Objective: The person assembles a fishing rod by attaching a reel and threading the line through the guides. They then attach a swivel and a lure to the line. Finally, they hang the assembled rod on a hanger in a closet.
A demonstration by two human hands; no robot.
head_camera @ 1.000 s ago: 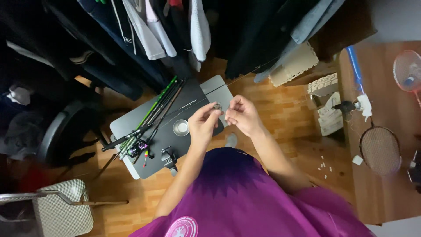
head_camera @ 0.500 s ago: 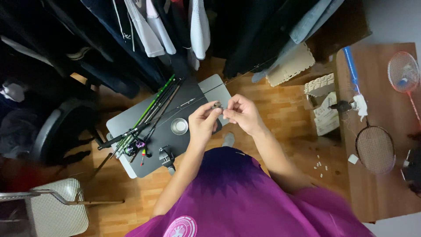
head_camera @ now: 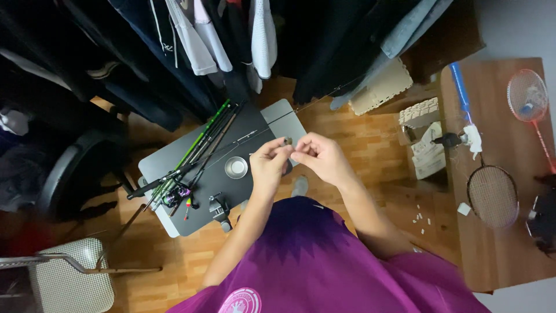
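Small dark fitting (head_camera: 287,141), too tiny to identify, sits pinched at the fingertips of both hands, held above the right end of a dark grey tabletop (head_camera: 174,159). Left hand (head_camera: 270,164): fingers curled, thumb and forefinger closed on the fitting. Right hand (head_camera: 319,156): fingers bunched, tips meeting the same piece from the other side. Both forearms rise from a purple shirt (head_camera: 324,261) and converge over the table edge.

On the tabletop: round metal dish (head_camera: 236,167) just left of the left hand; bundle of fishing rods (head_camera: 200,152), one green, lying diagonally; reels (head_camera: 172,197) at the butt end; small black clamp (head_camera: 219,207) near the front edge. Hanging clothes (head_camera: 231,40) crowd the far side. Wooden bench (head_camera: 492,174) to the right carries two badminton rackets (head_camera: 492,194).
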